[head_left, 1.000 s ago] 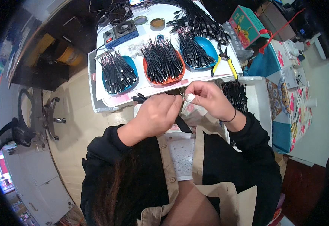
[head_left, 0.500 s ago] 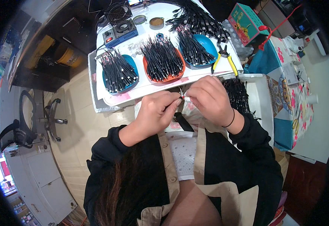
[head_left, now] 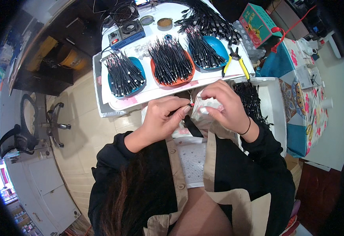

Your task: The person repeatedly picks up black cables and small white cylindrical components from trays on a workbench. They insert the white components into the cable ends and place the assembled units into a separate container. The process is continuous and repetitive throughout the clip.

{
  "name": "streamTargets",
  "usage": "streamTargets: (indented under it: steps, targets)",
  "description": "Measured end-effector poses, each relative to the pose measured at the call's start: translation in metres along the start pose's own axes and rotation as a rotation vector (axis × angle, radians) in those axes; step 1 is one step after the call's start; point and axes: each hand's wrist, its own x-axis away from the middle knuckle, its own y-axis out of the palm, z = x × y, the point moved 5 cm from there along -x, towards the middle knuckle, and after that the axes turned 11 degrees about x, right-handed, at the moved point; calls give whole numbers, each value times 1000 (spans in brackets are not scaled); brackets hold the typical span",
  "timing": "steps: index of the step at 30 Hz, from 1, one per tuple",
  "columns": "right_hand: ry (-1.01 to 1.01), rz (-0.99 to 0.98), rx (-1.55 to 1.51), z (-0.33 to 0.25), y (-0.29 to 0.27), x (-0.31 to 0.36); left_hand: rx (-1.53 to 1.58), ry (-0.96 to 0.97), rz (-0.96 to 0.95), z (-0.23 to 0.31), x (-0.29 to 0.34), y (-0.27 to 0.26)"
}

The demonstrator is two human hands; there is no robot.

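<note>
Between the thumb and forefinger of my left hand [head_left: 161, 117] is a short black cable, its red and pale bare wires [head_left: 192, 104] sticking out toward the right. My right hand [head_left: 233, 111] is just right of the wires, thumb and fingers spread, apart from them. White coverings show on its thumb tip and a fingertip. Beyond my hands, short black cables with metal plugs fill a blue tray [head_left: 144, 78] at left, an orange tray [head_left: 192, 76] in the middle and another blue tray [head_left: 221, 48] at right. Most of the held cable is hidden by my left hand.
Yellow-handled pliers [head_left: 242, 69] lie at the table's right edge. A blue-and-black device with a fan [head_left: 129, 33] and a round tin [head_left: 165, 23] stand farther back. Loose black cables [head_left: 215, 25] lie at the far right, more in a white box [head_left: 272, 94].
My right hand has let go of the wire ends and drawn slightly right, its fingers opening. My left hand keeps its pinch on the cable in nearly the same place.
</note>
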Motion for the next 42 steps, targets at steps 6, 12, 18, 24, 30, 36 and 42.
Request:
streamTargets:
  steps: [6,12,18,24,30,36,42]
  targets:
    - [-200,99,293,-13,1,-7,-270,203,-22,9,-3,9]
    - [64,-141,-259,-2,-2,-11,260,-99,-80,-4,-1,-2]
    - [-142,-92,-91,-23,-1,-16,832,-270,-228,-16,5,2]
    - [-126,-129,-24,-26,5,-12,912,-314,-125,-17,13,4]
    - [-18,86,284,-5,-9,-13,1160,-294,16,-16,20,6]
    - [-332,242,190,-27,-4,-4,1412,-376,-32,-19,18,15]
    - [-524,288,216,-31,-3,-12,1484,-439,-50,-23,16,21]
